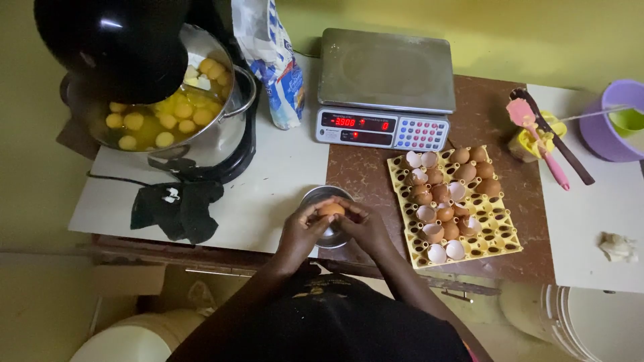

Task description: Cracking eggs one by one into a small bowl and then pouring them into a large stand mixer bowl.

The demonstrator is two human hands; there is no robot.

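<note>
**Both hands on one egg, over the small bowl**

The left hand [303, 228] and the right hand [362, 224] meet at the front edge of the table [268, 194]. Together they grasp a brown egg [331, 210]: the fingers of both hands are closed on it from the two sides. The egg is directly above a small metal bowl [320, 196], which stands on the table just in front of the person.

To the right of the bowl lies a yellow egg tray [500, 231]. It carries whole brown eggs and also empty shells. Behind the bowl stands a digital scale [386, 70] with a red lit display. At the back left is a large pot [225, 131] with many yolks inside, and a dark mixer head [114, 43] hangs over it. A black cloth [178, 208] lies near the pot. A bag [272, 60] stands between the pot and the scale. At the far right are a pink spatula [537, 134] and a purple cup [617, 121].
</note>
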